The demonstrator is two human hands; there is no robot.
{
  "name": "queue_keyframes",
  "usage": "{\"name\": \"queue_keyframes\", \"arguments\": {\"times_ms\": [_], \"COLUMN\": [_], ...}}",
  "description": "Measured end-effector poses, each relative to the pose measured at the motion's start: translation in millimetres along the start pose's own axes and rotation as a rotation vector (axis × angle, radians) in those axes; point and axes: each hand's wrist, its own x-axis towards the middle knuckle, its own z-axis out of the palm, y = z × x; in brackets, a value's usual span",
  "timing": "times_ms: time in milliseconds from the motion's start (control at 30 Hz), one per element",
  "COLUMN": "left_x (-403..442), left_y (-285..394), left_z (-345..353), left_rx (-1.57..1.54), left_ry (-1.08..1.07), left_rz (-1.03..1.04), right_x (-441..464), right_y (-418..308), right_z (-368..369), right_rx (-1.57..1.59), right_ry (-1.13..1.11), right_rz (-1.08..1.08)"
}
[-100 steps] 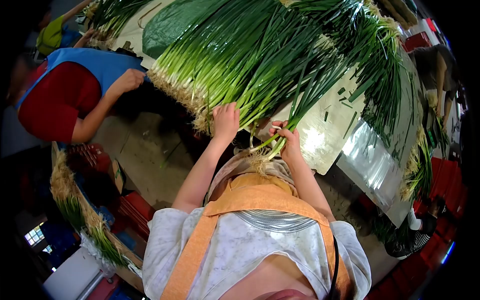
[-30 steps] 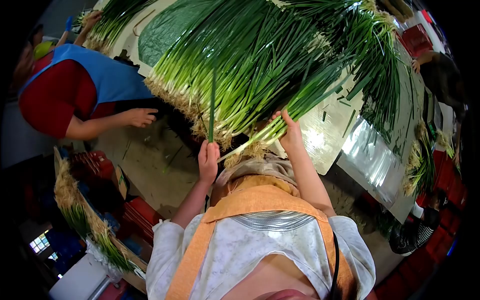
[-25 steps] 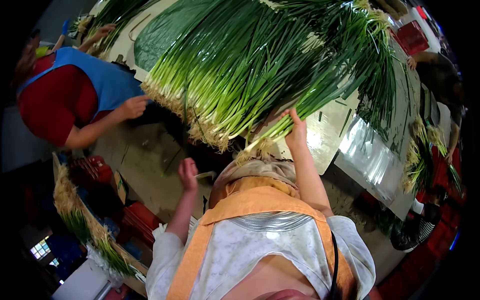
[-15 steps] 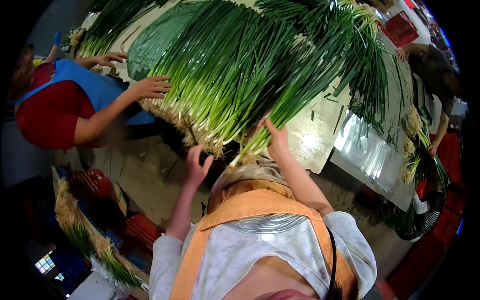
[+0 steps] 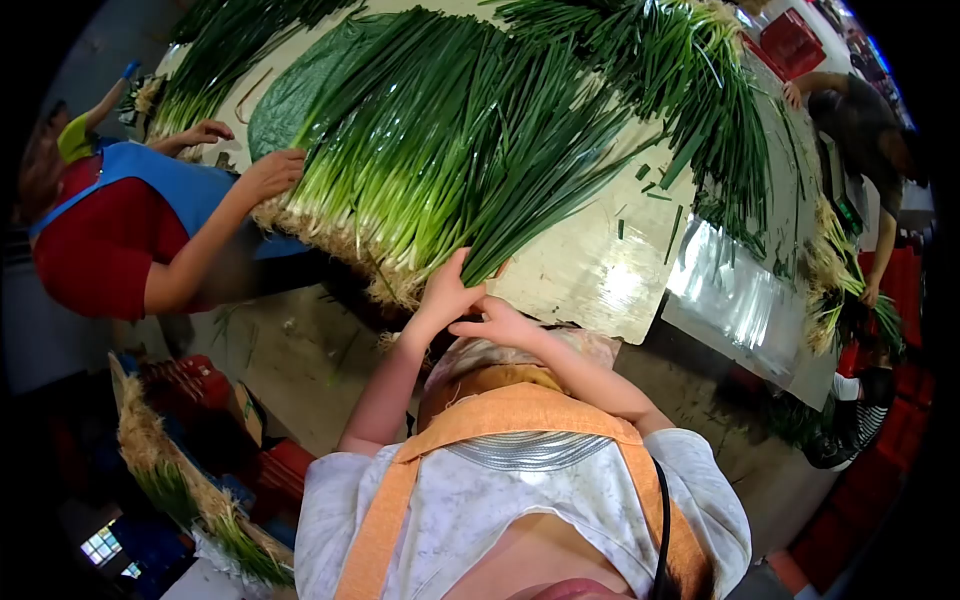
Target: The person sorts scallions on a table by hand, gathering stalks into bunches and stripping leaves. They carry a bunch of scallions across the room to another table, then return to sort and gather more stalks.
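Note:
A thick row of green onions (image 5: 400,190) lies on the table, leaves fanned away from me and pale stalks with shaggy roots (image 5: 395,285) at the near edge. At the row's right end, my left hand (image 5: 448,297) is closed around the lower stalks of a bunch of green onions (image 5: 520,225); its fingers hide part of the stalks. Just right of it, my right hand (image 5: 500,324) is crossed close to the left hand and wrist, its fingers apart and holding nothing that I can see.
On the left a co-worker in a blue apron (image 5: 165,185) touches the row's end with one hand. Green plastic sheeting (image 5: 290,105) lies under the leaves. More onions (image 5: 690,80) lie at the back right. Another person (image 5: 860,130) stands right, near red crates (image 5: 890,330).
The bunch passed from my right hand to my left, which moved right and closed on it. My right hand let go and came down. The co-worker's hand shifted slightly left.

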Motion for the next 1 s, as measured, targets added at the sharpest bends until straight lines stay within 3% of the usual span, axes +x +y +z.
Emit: {"name": "queue_keyframes", "arguments": {"times_ms": [100,167,300,500,867,1000], "left_x": [-16.7,-30.5,-53.7,-73.8,-93.2,-104.0], "left_y": [-20.6,-41.5,-66.1,-34.7,-13.5,-11.8], "left_z": [-17.2,-19.2,-21.7,-31.6,-36.4,-35.6], "left_rx": [-0.074,-0.113,-0.281,-0.169,-0.136,-0.175], "left_ry": [-0.053,-0.029,-0.044,-0.006,0.019,0.05], "left_rz": [-0.036,-0.024,-0.052,-0.032,-0.04,-0.153], "right_x": [-11.0,-18.0,-25.1,-36.4,-4.6,-6.4], "right_y": [9.6,1.6,-12.4,-73.4,-68.2,-73.7], "right_z": [-21.9,-40.5,-73.4,-98.0,-77.7,-69.9], "right_rx": [0.223,0.189,0.36,0.439,0.529,0.864], "right_ry": [-0.101,0.096,0.438,0.663,0.654,0.582], "right_rz": [-0.045,0.007,-0.171,-0.398,-0.184,-0.147]}}
